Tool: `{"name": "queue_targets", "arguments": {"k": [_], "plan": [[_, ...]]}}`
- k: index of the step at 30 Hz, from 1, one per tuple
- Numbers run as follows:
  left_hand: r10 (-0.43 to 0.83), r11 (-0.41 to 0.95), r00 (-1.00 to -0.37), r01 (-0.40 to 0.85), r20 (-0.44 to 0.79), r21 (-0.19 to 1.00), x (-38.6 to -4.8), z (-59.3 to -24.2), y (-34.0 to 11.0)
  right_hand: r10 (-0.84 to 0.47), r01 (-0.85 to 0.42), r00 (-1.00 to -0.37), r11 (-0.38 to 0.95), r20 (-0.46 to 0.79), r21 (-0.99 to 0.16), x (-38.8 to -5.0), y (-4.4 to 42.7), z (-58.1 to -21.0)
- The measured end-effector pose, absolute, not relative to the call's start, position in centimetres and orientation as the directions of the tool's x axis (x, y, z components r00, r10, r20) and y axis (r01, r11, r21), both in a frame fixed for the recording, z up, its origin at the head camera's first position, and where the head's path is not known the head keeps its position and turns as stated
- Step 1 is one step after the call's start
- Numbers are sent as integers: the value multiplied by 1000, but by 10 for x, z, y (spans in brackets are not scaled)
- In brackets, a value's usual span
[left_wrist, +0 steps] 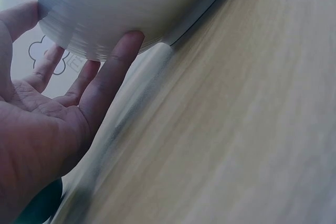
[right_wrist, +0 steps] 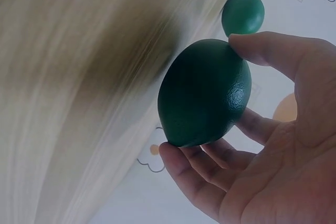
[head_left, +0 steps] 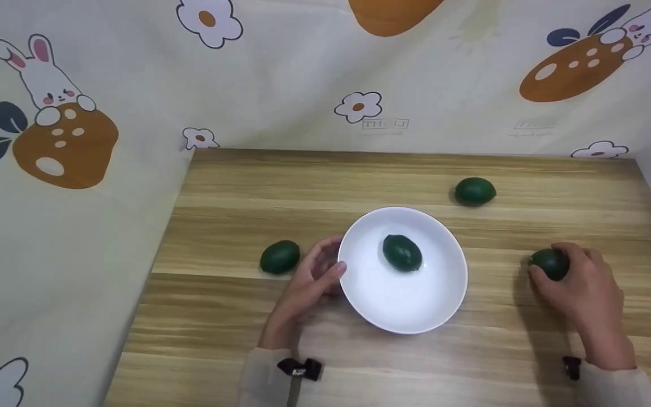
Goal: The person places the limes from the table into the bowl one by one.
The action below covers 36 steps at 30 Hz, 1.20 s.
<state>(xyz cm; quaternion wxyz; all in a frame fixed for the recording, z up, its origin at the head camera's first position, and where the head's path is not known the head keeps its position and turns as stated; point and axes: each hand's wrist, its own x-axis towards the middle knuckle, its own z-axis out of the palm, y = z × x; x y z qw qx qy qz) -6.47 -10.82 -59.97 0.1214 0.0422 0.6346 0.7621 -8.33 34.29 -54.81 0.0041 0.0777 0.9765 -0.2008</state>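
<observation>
A white bowl [head_left: 404, 308] stands on the wooden table with one dark green lime [head_left: 402, 253] lying inside it. My left hand [head_left: 313, 277] holds the bowl's left side, thumb at the rim; in the left wrist view its fingers [left_wrist: 113, 72] touch the curved outer wall. Off to the right, my right hand [head_left: 588, 285] grips another lime [head_left: 550, 264] between thumb and fingers. The right wrist view shows that lime [right_wrist: 205, 93] large, pinched at its two ends. Whether it touches the table is hard to tell.
One lime [head_left: 280, 257] lies just left of my left hand, and another lime [head_left: 474, 191] lies behind the bowl to the right. A pale cloth [head_left: 280, 85] printed with rabbits and flowers borders the wooden table [head_left: 218, 316] at the back and sides.
</observation>
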Motion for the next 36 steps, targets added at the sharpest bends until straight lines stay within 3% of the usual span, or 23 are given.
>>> {"name": "queue_targets", "arguments": {"k": [7, 26, 36], "plan": [[242, -172, -966, -135, -91, 976, -64, -600, -107, 137, 118, -990, 905, 18, -409, -81, 342, -549], [237, -170, -966, -147, -104, 975, -64, -598, -104, 140, 139, -990, 905, -25, -402, -83, 339, -538], [240, -155, -968, -114, -75, 981, -65, -600, -108, 127, 110, -992, 909, 16, -401, -82, 332, -536]]}}
